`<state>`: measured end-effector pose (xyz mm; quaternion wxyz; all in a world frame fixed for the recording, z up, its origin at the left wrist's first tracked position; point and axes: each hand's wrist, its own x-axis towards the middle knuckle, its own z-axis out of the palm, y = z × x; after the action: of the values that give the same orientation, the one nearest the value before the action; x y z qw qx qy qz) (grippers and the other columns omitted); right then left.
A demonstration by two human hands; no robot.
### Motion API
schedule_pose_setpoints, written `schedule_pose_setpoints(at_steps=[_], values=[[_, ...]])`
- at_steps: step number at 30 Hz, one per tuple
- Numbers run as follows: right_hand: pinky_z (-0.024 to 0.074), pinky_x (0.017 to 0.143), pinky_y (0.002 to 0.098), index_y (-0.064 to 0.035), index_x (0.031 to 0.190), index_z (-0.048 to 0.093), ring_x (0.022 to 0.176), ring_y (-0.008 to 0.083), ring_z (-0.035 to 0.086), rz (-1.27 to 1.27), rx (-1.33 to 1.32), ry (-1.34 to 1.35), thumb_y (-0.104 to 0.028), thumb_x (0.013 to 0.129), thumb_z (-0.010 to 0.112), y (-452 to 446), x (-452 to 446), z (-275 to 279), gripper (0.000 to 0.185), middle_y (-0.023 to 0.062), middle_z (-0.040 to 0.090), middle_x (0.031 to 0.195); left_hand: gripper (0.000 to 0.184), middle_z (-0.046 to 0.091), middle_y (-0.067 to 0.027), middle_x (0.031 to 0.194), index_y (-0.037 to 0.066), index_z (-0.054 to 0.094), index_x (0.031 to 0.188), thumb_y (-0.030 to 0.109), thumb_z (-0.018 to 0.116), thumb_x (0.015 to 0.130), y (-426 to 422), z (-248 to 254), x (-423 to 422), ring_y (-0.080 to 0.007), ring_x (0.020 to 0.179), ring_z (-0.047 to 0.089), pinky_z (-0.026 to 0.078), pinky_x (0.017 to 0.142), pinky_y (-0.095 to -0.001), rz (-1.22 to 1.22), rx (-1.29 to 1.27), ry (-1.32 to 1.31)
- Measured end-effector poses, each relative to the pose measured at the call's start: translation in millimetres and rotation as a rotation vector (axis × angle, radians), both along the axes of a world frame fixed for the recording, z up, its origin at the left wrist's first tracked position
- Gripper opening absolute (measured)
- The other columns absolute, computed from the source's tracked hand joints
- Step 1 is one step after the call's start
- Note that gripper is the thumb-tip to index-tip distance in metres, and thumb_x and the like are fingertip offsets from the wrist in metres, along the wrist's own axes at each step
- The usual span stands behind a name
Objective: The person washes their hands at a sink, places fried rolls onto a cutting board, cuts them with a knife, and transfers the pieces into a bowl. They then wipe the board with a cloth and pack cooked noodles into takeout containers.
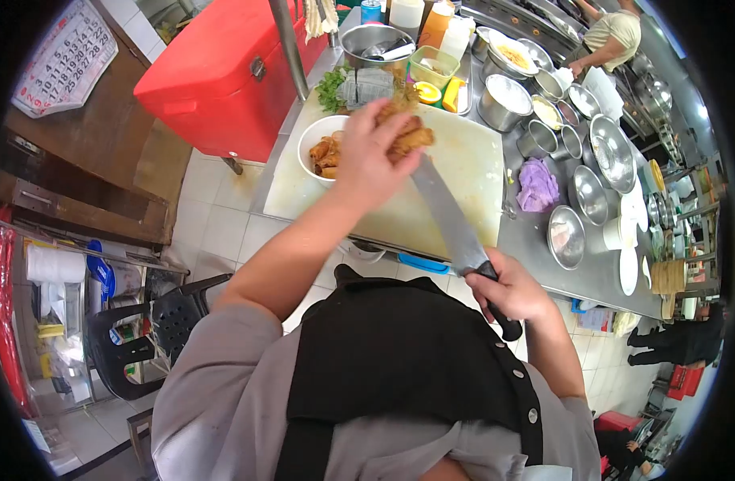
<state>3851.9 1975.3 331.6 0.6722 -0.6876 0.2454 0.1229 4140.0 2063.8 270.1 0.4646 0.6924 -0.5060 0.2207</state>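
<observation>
My left hand (374, 152) is closed around browned fried chicken (413, 138), a little blurred, above the cutting board (463, 172). A white bowl (305, 147) with more brown pieces in it stands on the board, partly hidden behind that hand. My right hand (512, 287) grips the black handle of a large knife (446, 210). The blade points away from me over the board, its tip close to the chicken; whether the two touch I cannot tell.
Behind the board are a metal pot (359, 38), a green-rimmed container (433, 66) and leafy greens (330, 88). Several metal bowls and a purple cloth (537, 185) sit to the right. A red cooler (215, 80) stands left. Another person (612, 40) works at the far right.
</observation>
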Motion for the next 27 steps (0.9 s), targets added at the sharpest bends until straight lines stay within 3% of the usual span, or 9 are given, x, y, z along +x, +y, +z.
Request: schedule_pose_setpoints(at_steps=[6,8,10,12,13,16,19,22,27], values=[[0.0421,0.041,0.0265,-0.0031,0.105,0.053,0.045,0.009,0.05,-0.033,-0.203,0.119,-0.019,0.1,0.057,-10.8,7.9,2.7,0.017,-0.0001,0.051,0.063,0.058,0.051,-0.0203,0.137,0.009,0.063,0.129,0.033,0.079,0.079,58.7,-7.9,36.0,-0.04,0.121,0.053,0.043,0.104,-0.0466,0.238,0.259,0.029],[0.0409,0.04,0.026,-0.0031,0.105,0.053,0.045,0.0074,0.049,-0.084,-0.316,0.155,-0.019,0.1,0.057,-15.5,-7.3,-4.2,0.017,-0.0009,0.05,0.063,0.055,0.055,-0.0225,0.133,0.003,0.062,0.124,0.036,0.076,0.083,80.7,-8.9,50.3,-0.0385,0.121,0.053,0.043,0.104,-0.0451,0.323,0.21,0.089],[0.0499,0.055,0.0358,-0.0069,0.118,0.055,0.056,0.022,0.06,-0.025,-0.583,0.137,-0.02,0.096,0.059,-18.8,-11.3,-12.8,0.026,0.0068,0.055,0.066,0.05,0.059,-0.0237,0.128,0.001,0.064,0.117,0.038,0.075,0.085,100.0,-17.7,70.4,-0.0374,0.118,0.056,0.045,0.1,-0.0438,0.377,0.124,0.21],[0.0531,0.066,0.0413,-0.0102,0.126,0.055,0.067,0.0321,0.065,-0.004,-0.939,0.003,-0.02,0.092,0.061,-17.8,-12.9,-43.9,0.035,0.0124,0.058,0.07,0.048,0.061,-0.0244,0.12,0.0,0.065,0.111,0.041,0.071,0.087,115.7,-27.4,88.9,-0.0364,0.113,0.058,0.047,0.095,-0.0428,0.417,0.268,0.493],[0.0524,0.079,0.0471,-0.0162,0.134,0.053,0.083,0.0422,0.064,-0.033,-0.923,0.081,-0.019,0.087,0.062,-13.9,-3.4,-46.3,0.047,0.0188,0.061,0.085,0.048,0.062,-0.0247,0.116,-0.001,0.066,0.107,0.042,0.07,0.087,118.3,-29.8,95.9,-0.0359,0.11,0.059,0.048,0.092,-0.0423,0.427,0.342,0.631],[0.0529,0.078,0.0474,-0.0161,0.134,0.054,0.084,0.0403,0.064,0.007,-1.21,-0.007,-0.02,0.086,0.066,-14.4,27.9,-80.2,0.049,0.0182,0.062,0.096,0.045,0.068,-0.0231,0.096,-0.004,0.067,0.096,0.041,0.066,0.09,117.1,-28.4,105.3,-0.0356,0.095,0.065,0.051,0.083,-0.042,0.355,0.517,0.648],[0.0529,0.08,0.0468,-0.0153,0.129,0.058,0.087,0.0385,0.064,0.004,-1.391,-0.064,-0.021,0.084,0.071,-11.1,57.7,-95.2,0.047,0.0174,0.061,0.102,0.04,0.07,-0.0189,0.082,-0.006,0.067,0.092,0.034,0.061,0.092,101.9,-51.2,124.4,-0.0296,0.078,0.069,0.054,0.071,-0.0383,0.111,0.56,0.885],[0.0528,0.08,0.0459,-0.0129,0.123,0.063,0.089,0.0372,0.063,-0.15,-1.385,-0.174,-0.02,0.084,0.073,0.2,61.4,-85.8,0.04,0.016,0.061,0.101,0.034,0.069,-0.0144,0.074,-0.006,0.067,0.092,0.025,0.055,0.093,91.1,-45.5,117.0,-0.0217,0.062,0.068,0.053,0.055,-0.0332,0.048,0.523,1.088],[0.0525,0.069,0.0343,-0.006,0.111,0.065,0.073,0.0234,0.061,-0.387,-1.101,-0.136,-0.009,0.089,0.07,35.3,10.0,-64.7,0.023,0.0109,0.061,0.091,0.03,0.068,-0.0102,0.072,-0.004,0.068,0.088,0.02,0.05,0.094,98.0,-30.5,101.1,-0.0152,0.057,0.065,0.05,0.048,-0.0286,-0.049,0.469,1.135]])
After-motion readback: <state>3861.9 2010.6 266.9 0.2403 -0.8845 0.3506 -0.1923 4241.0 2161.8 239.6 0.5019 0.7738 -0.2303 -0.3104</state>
